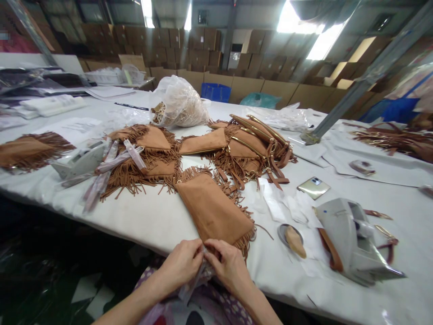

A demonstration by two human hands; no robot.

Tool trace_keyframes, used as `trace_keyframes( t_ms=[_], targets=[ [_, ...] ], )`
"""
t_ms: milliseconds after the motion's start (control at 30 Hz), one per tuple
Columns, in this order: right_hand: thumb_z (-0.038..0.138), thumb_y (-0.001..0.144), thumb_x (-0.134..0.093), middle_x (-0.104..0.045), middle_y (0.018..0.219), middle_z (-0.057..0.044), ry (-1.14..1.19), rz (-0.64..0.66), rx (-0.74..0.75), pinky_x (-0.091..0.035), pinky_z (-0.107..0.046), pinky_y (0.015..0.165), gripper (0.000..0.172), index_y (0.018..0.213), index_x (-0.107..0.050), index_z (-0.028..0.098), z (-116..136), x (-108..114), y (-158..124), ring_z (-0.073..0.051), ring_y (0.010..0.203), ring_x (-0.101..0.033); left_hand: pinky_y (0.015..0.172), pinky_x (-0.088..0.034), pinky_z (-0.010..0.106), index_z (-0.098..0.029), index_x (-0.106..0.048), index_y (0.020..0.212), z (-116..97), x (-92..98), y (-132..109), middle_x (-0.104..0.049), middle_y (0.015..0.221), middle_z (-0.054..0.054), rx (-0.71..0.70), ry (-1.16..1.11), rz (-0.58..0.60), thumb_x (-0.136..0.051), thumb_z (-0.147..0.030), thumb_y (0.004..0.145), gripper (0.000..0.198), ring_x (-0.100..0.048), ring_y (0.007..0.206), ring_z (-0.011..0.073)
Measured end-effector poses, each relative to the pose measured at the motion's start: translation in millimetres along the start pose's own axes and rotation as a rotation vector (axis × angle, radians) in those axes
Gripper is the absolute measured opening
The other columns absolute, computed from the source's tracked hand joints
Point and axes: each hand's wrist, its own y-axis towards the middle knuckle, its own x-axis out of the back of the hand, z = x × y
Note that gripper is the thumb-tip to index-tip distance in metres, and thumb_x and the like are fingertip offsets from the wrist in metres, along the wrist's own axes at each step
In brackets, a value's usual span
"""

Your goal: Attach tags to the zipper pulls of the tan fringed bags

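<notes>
At the table's front edge, my left hand and my right hand meet with fingertips pinched together. Clear plastic wrapping hangs from between them over my lap; what is inside it I cannot make out. Just beyond my fingers lies a flat brown fringed suede pouch, its near corner close to or touching them. Farther back are more fringed pouches, with several plastic-wrapped strips on top. Gold-zipped pouches with wrist straps are heaped to their right.
A tape dispenser stands at the right and another tape dispenser at the left. A phone, a small round dish and white paper strips lie on the right. A stuffed plastic bag sits behind; a metal post rises at the right.
</notes>
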Motion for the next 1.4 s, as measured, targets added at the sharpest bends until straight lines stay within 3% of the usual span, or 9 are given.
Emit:
trace_keyframes(
  t_ms=[100,233,433,633,800,967,1233,1300,1400],
  targets=[
    [0.016,0.081,-0.055,-0.069,0.081,-0.001,-0.066,0.153,0.124,-0.042,-0.024,0.065,0.021,0.097,-0.064,0.025,2,11,11,-0.017,0.075,-0.063,0.063,-0.037,0.029,-0.019,-0.059,0.09,-6,5.5,-4,-0.07,0.083,0.01,-0.118,0.234,0.055,-0.037,-0.023,0.088,0.023,-0.063,0.075,0.0242],
    [0.016,0.078,-0.057,-0.068,0.073,-0.003,-0.19,0.279,0.183,-0.038,-0.023,0.059,0.01,0.077,-0.066,0.021,2,18,23,-0.017,0.068,-0.062,0.062,-0.037,0.03,-0.019,-0.057,0.095,-8,11.2,-6,-0.07,0.086,0.013,-0.144,0.383,0.08,-0.034,-0.024,0.09,0.024,-0.065,0.077,0.0275],
    [0.018,0.079,-0.057,-0.065,0.069,0.0,-0.075,0.216,0.122,-0.037,-0.022,0.058,0.013,0.072,-0.067,0.02,-2,9,25,-0.013,0.064,-0.058,0.055,-0.035,0.025,-0.017,-0.058,0.088,-4,15.7,-5,-0.068,0.075,0.006,-0.002,0.135,0.043,-0.05,-0.032,0.08,0.018,-0.062,0.067,0.0208],
    [0.018,0.081,-0.055,-0.063,0.069,-0.001,0.082,0.174,0.093,-0.041,-0.022,0.061,0.017,0.071,-0.069,0.019,-4,7,23,-0.013,0.066,-0.058,0.05,-0.034,0.023,-0.014,-0.064,0.074,-3,15.9,4,-0.065,0.062,0.003,-0.018,0.021,0.249,-0.042,-0.029,0.08,0.027,-0.058,0.057,0.017],
    [0.02,0.082,-0.053,-0.064,0.072,0.001,0.209,0.303,0.092,-0.041,-0.021,0.056,0.018,0.092,-0.069,0.02,4,23,29,-0.013,0.064,-0.057,0.056,-0.035,0.023,-0.015,-0.066,0.078,-3,16.8,9,-0.068,0.073,0.004,-0.06,0.056,0.206,-0.043,-0.024,0.078,0.025,-0.058,0.065,0.0176],
    [0.009,0.07,-0.055,-0.064,0.067,0.001,0.085,0.33,0.152,-0.039,-0.02,0.055,0.019,0.078,-0.069,0.018,9,23,37,-0.012,0.06,-0.056,0.059,-0.037,0.023,-0.015,-0.067,0.08,-3,17.4,6,-0.07,0.077,0.004,-0.068,0.073,0.211,-0.043,-0.022,0.077,0.025,-0.06,0.069,0.0191],
    [0.011,0.081,-0.051,-0.061,0.072,-0.001,-0.058,0.243,0.251,-0.041,-0.021,0.06,0.016,0.076,-0.064,0.018,0,13,29,-0.013,0.065,-0.057,0.065,-0.035,0.03,-0.017,-0.058,0.065,3,12.2,0,-0.063,0.07,0.008,0.093,0.021,0.109,-0.047,-0.031,0.078,0.022,-0.057,0.071,0.0229],
    [0.013,0.085,-0.047,-0.059,0.074,-0.002,-0.114,0.212,0.27,-0.042,-0.022,0.06,0.017,0.079,-0.063,0.018,-2,10,21,-0.013,0.066,-0.057,0.06,-0.033,0.028,-0.019,-0.051,0.058,4,10.4,1,-0.054,0.059,0.002,0.139,-0.088,0.154,-0.047,-0.034,0.078,0.025,-0.051,0.063,0.0186],
    [0.009,0.087,-0.041,-0.057,0.078,-0.004,-0.15,0.179,0.291,-0.045,-0.023,0.063,0.022,0.083,-0.061,0.017,-3,4,9,-0.014,0.069,-0.057,0.046,-0.023,0.025,-0.021,-0.041,0.055,4,9.0,2,-0.035,0.047,-0.006,0.227,-0.329,0.32,-0.042,-0.041,0.077,0.03,-0.031,0.044,0.0104]
  ],
)
